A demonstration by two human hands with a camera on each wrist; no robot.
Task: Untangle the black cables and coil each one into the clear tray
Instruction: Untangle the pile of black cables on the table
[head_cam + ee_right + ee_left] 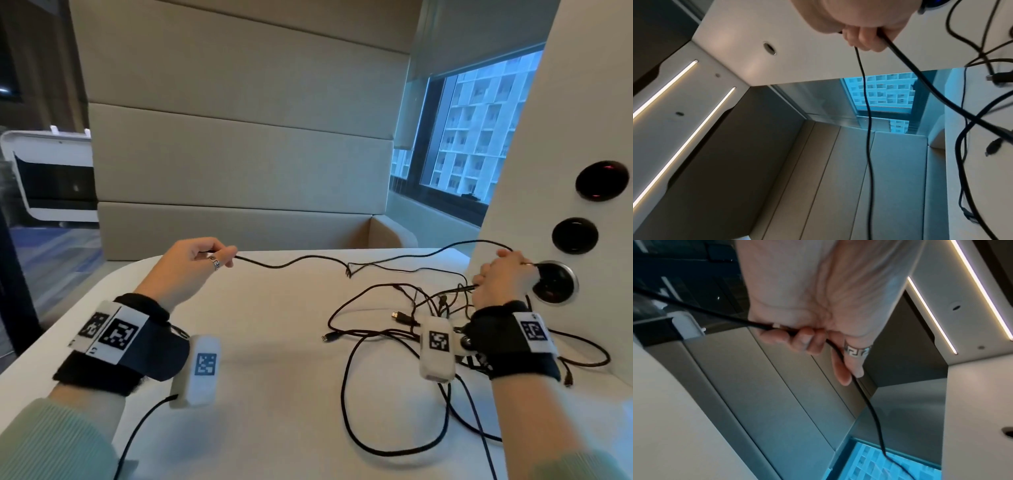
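While the left hand (191,263) pinches one black cable (291,263) and the right hand (503,281) grips others, pulling gently apart should avoid tightening the tangle (404,322) beneath the right grip.

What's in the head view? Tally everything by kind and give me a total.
Hands: 2 (left hand, right hand)
Round black wall sockets: 3
White tagged wrist blocks: 2
Ring: 1
Black cables: tangled, cannot count
Total without cables: 8
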